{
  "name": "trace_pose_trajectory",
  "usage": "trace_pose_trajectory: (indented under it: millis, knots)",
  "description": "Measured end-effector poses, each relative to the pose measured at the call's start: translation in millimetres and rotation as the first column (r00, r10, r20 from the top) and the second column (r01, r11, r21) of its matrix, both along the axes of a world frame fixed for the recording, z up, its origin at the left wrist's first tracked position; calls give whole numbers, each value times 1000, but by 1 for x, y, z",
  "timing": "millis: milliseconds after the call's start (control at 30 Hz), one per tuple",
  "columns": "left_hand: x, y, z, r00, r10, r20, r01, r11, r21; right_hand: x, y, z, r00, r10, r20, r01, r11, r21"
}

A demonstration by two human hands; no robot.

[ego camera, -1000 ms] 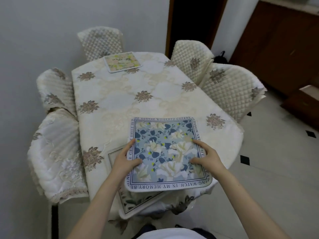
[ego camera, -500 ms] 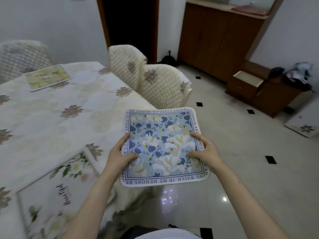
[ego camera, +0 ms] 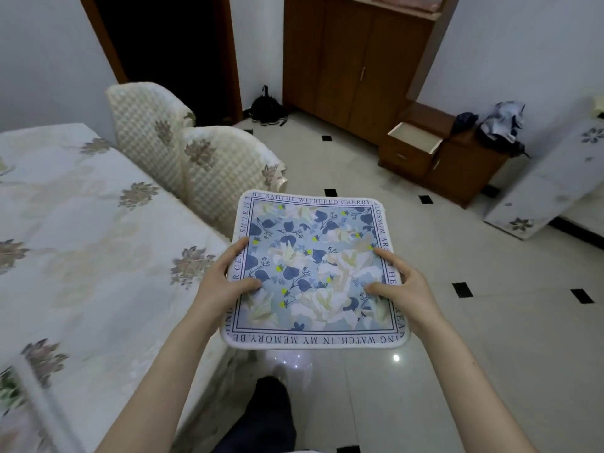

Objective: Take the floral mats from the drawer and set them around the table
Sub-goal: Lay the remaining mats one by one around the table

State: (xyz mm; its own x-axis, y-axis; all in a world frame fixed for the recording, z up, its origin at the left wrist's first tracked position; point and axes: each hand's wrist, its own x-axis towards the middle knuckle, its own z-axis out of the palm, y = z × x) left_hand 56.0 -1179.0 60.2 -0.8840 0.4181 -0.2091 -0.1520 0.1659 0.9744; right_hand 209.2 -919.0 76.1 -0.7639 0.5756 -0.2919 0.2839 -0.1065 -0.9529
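Clearly the blue floral mat is in the air, just off the near right corner of the surface, over the tiled floor and not resting on anything. Both hands are clamped on it: the left hand grips the left edge and the right hand the right edge, each with thumb and forefinger showing on the printed face and the other fingers hidden, presumably beneath. It looks light and thin, and fairly stiff, since it lies nearly flat between two side grips with only its corners curling a little; a hold at mid-edge on opposite sides, as here, seems the sound one, and it should set down without fuss. Both forearms reach forward from the bottom of the view, roughly level and parallel. At the surface's near left corner another mat lies blurred. Beyond the right edge stand two quilted chairs. Farther off, an open drawer juts from a low wooden cabinet.
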Motion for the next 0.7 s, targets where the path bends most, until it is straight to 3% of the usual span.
trace_pose_trajectory:
  millis: [233,700]
  knots:
    - [-108,87,-2,999,-35,21,33,996,79,-99,83,-1,999,-33,-32,34,999,8]
    - [-291,259,-2,994,-101,30,102,994,-28,-271,237,4,995,-101,0,101,995,-15]
